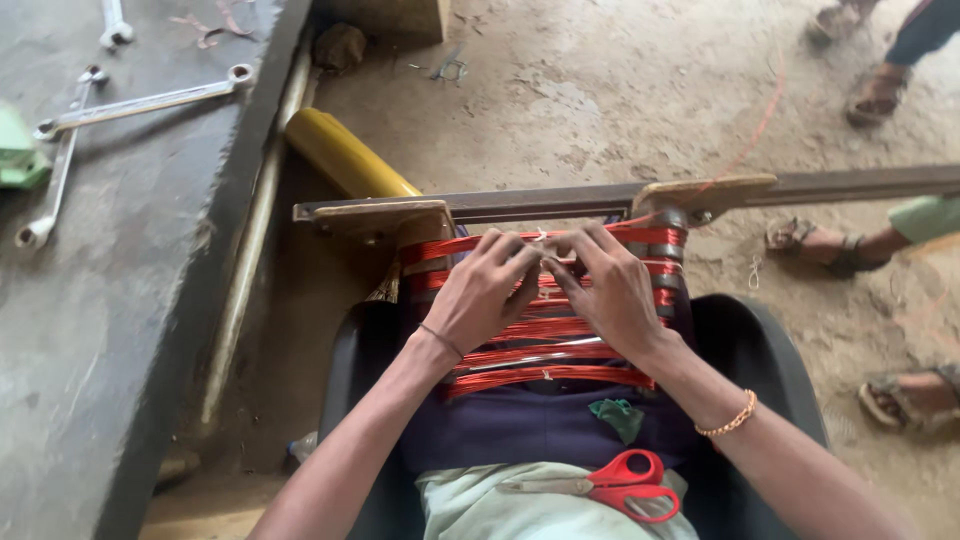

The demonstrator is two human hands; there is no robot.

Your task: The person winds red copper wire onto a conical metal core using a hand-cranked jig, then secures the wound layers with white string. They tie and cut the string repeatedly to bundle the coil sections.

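1. The left hand [480, 295] rests on the red wire coil [545, 310], its fingers [520, 262] curled together and pinching at the upper strands near the middle.
2. The right hand [612, 295] mirrors it, fingers [570, 270] bent and closed on the same strands, fingertips touching those of the left.
3. The coil sits over the person's lap, wound on a frame hung from a metal bar [850, 185] with wooden end plates [385, 218].
4. Its strands run left to right, parallel to the bar; successive bands step from the bar towards the body.
5. Red-handled scissors [610, 485] lie on the lap, near the coil, beside a green cloth scrap [618, 415].
6. A yellow cylinder [345, 155] lies on the floor beyond the bar; spanners [140, 103] lie on the grey table at left.
7. Other people's sandalled feet [830, 245] stand at right, well apart.
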